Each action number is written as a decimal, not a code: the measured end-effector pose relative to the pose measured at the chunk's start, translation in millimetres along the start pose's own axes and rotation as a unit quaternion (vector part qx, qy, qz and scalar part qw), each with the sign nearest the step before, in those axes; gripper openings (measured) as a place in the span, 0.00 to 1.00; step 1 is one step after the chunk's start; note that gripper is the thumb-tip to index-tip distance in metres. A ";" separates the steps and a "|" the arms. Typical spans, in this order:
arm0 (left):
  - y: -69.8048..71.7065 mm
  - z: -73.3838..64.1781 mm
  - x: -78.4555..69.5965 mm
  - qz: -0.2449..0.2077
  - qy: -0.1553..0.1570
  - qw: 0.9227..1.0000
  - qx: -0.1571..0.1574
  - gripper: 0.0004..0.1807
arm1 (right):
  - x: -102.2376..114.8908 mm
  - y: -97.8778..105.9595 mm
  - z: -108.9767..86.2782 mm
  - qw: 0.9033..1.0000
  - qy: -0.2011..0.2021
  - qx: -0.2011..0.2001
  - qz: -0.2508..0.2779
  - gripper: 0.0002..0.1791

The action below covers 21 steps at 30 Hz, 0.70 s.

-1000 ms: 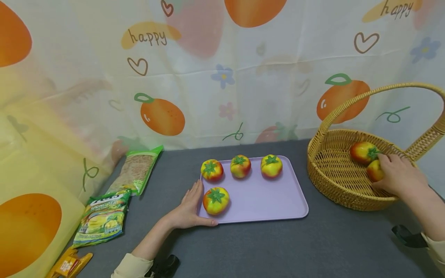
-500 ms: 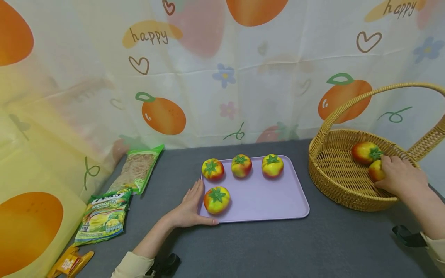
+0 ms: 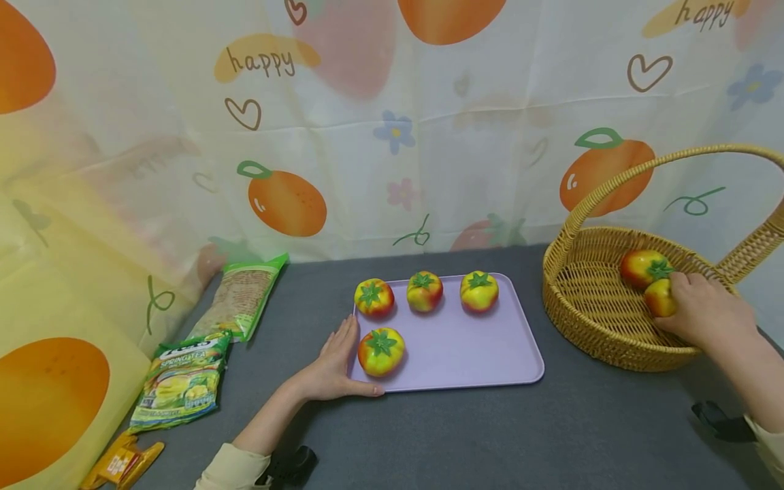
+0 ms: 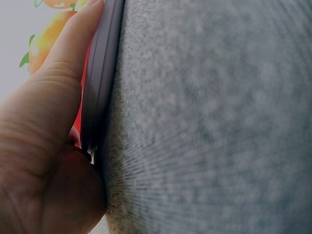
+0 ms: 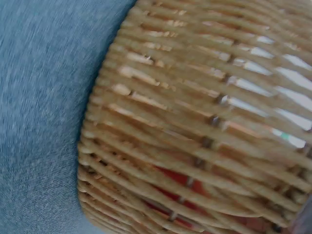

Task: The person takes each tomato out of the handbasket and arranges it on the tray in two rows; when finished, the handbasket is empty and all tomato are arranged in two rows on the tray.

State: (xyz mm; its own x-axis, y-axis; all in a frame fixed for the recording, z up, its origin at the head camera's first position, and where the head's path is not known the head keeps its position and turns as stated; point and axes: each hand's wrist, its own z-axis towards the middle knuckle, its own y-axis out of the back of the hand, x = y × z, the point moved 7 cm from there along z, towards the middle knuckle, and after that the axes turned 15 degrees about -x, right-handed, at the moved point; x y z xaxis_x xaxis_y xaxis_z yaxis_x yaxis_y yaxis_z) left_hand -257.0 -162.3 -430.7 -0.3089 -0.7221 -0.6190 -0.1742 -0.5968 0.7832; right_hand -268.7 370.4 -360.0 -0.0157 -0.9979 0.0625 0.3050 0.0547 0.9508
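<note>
In the head view my left hand (image 3: pixel 333 367) rests against the near left corner of a lilac tray (image 3: pixel 465 347). Its fingers lie straight along the left side, and the thumb touches the front edge. A yellow-red fruit with a green leafy cap (image 3: pixel 382 352) sits beside that hand on the tray. Over the wicker basket (image 3: pixel 603 303), my right hand (image 3: pixel 704 309) reaches past the rim and grips another such fruit (image 3: pixel 659 297), partly hidden by the hand. One more red-yellow fruit (image 3: pixel 640 268) lies against it. Basket weave (image 5: pixel 185 112) fills the right wrist view.
Three similar fruits stand along the tray's back edge, the middle one (image 3: pixel 425 291) redder on its right. At left lie a green-edged bag (image 3: pixel 241 299), a green snack packet (image 3: pixel 182 384) and a small orange packet (image 3: pixel 122 464). A tall handle (image 3: pixel 680 156) arches over the basket.
The fruit in my right hand has shifted very slightly leftward and up inside the basket. My left hand stays at the tray corner.
</note>
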 end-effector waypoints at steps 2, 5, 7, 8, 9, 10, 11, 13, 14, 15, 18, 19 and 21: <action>0.6 -0.4 -0.5 0.000 0.002 1.000 0.000 0.71 | 3.4 3.0 -1.5 1.000 0.001 -0.012 0.009 0.43; 0.9 -0.7 -0.7 0.000 0.002 1.000 -0.001 0.71 | 9.2 7.2 -4.6 0.999 -0.004 -0.029 0.035 0.43; 1.1 -0.8 -0.5 0.001 0.003 1.000 -0.002 0.71 | 14.1 9.9 -6.4 0.997 -0.006 -0.042 0.058 0.43; 1.2 -0.7 -0.5 0.001 0.003 1.000 -0.003 0.71 | 16.6 11.0 -7.1 0.997 -0.006 -0.047 0.069 0.44; 1.2 -0.7 -0.4 0.001 0.003 1.000 -0.003 0.71 | 19.3 12.1 -7.9 0.996 -0.006 -0.051 0.078 0.45; 1.1 -0.6 -0.1 0.000 0.003 1.000 -0.003 0.71 | 22.1 13.2 -8.3 0.995 -0.004 -0.054 0.086 0.45; 1.1 -0.6 0.1 -0.001 0.003 1.000 -0.003 0.71 | 25.1 14.2 -8.6 0.994 -0.002 -0.060 0.093 0.46; 1.0 -0.5 0.3 -0.002 0.003 1.000 -0.003 0.71 | 31.4 16.8 -9.4 0.992 0.006 -0.070 0.103 0.47; 0.8 -0.4 0.4 -0.004 0.003 1.000 -0.002 0.71 | 34.2 18.2 -9.9 0.991 0.009 -0.075 0.108 0.47; 0.7 -0.2 0.5 -0.005 0.002 1.000 -0.002 0.71 | 37.1 20.0 -10.5 0.990 0.012 -0.081 0.113 0.48; 0.6 0.1 0.2 -0.007 -0.001 1.000 -0.002 0.71 | 45.3 26.9 -12.9 0.986 0.024 -0.108 0.126 0.47; 0.6 0.1 0.1 -0.006 -0.002 1.000 -0.002 0.71 | 48.2 29.3 -13.9 0.984 0.027 -0.116 0.130 0.47; 0.7 0.2 -0.1 -0.006 -0.002 1.000 -0.003 0.71 | 54.1 35.0 -15.7 0.980 0.034 -0.134 0.140 0.46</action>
State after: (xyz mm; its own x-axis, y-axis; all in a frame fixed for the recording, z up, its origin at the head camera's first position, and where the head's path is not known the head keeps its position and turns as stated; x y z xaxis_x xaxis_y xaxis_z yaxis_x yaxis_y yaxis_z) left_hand -257.3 -162.6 -430.1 -0.3113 -0.7134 -0.6278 -0.1721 -0.6074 0.7756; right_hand -243.9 317.8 -328.1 0.1653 -0.9452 0.2815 0.5269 0.3259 0.7850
